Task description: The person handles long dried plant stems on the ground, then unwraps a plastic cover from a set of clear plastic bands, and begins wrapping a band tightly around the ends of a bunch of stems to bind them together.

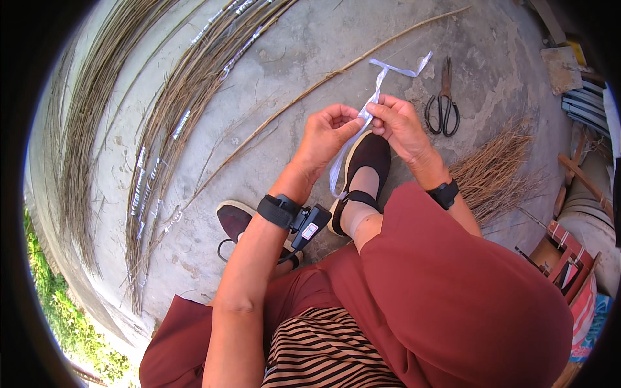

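Scissors (444, 98): 1 pr. White strip (379, 84): 1, just L of scissors. Hands: 2, left hand (330, 132) & right hand (401, 126), both L of scissors. Wristbands: 2, left wristband (278, 211) & right wristband (444, 194), both below scissors. Shoes: 2, right shoe (374, 158) & left shoe (234, 218), below-L of scissors. Long stick (352, 64): 1, L of scissors. Loose twig pile (495, 169): 1, below-R of scissors. Big stick bundles: approx 2, outer bundle (97, 103) & inner bundle (187, 84), far L of scissors; stems overlap, so poss. 3.
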Motion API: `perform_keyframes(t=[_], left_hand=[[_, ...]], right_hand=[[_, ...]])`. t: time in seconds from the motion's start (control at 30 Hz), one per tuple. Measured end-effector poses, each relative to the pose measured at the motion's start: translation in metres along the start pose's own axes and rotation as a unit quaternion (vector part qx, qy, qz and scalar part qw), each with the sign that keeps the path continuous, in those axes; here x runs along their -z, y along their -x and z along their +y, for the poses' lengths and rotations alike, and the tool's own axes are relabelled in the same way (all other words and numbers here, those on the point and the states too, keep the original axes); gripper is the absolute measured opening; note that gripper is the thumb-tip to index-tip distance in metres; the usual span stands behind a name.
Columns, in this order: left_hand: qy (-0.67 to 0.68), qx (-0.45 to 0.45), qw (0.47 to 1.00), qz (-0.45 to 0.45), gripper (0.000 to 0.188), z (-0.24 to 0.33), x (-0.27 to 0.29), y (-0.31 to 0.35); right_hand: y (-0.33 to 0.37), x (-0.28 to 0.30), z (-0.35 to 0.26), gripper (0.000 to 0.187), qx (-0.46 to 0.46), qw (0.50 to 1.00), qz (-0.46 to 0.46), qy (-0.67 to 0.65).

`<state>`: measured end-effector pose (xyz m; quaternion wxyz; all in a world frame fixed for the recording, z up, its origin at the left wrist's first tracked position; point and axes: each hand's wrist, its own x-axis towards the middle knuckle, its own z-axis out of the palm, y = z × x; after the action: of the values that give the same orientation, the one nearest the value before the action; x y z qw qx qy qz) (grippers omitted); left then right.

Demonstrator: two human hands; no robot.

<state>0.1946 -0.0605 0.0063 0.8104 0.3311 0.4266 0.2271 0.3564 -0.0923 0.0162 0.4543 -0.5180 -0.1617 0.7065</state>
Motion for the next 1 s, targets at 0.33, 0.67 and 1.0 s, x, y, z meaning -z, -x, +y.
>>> perform_keyframes(t=[0.33, 0.67, 1.0], left_hand=[[0.036, 0.045, 0.998, -0.022, 0.01, -0.002, 0.009, -0.002], [0.04, 0.053, 0.998, -0.01, 0.013, 0.008, 0.0, 0.002], [0.084, 0.076, 0.992, -0.062, 0.012, 0.003, 0.007, 0.001]], right_hand=[[0.0, -0.007, -0.004, 0.01, -0.009, 0.999, 0.005, -0.036], [-0.004, 0.002, 0.002, 0.014, 0.007, 0.999, 0.019, -0.03], [-0.005, -0.002, -0.003, 0.015, 0.047, 0.997, 0.059, -0.006]])
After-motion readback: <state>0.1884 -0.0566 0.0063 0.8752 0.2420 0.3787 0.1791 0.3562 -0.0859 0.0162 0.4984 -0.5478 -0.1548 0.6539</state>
